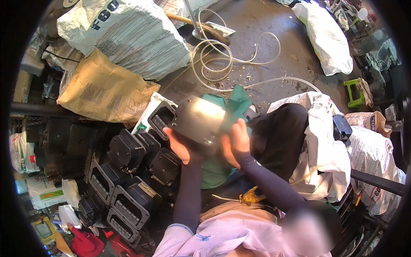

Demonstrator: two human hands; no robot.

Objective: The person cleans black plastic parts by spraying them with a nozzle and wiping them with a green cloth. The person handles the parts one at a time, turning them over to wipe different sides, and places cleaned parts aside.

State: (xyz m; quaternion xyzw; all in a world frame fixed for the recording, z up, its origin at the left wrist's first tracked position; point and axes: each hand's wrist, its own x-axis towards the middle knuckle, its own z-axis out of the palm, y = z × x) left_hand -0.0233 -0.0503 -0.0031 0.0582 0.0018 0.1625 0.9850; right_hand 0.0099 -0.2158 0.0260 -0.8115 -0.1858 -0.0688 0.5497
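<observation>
A black box-shaped housing (198,126) is held up in front of my body, its top face bright with glare. My left hand (177,145) grips its near left edge, thumb along the side. At the right side of the housing, my right hand (235,143) is closed on a green cloth (238,105), which stands up above the fingers; this hand is slightly blurred. More green fabric (214,173) lies beneath the housing, over my lap. Several similar black housings (132,201), some showing ribbed openings, are piled to the left of my left forearm.
A brown paper sack (105,88) and a large white sack (124,38) lie at the far left. A clear coiled hose (214,64) runs across the floor. White sacks (327,40) and a green plastic stool (354,93) are on the right. A yellow-handled tool (249,197) rests by my waist.
</observation>
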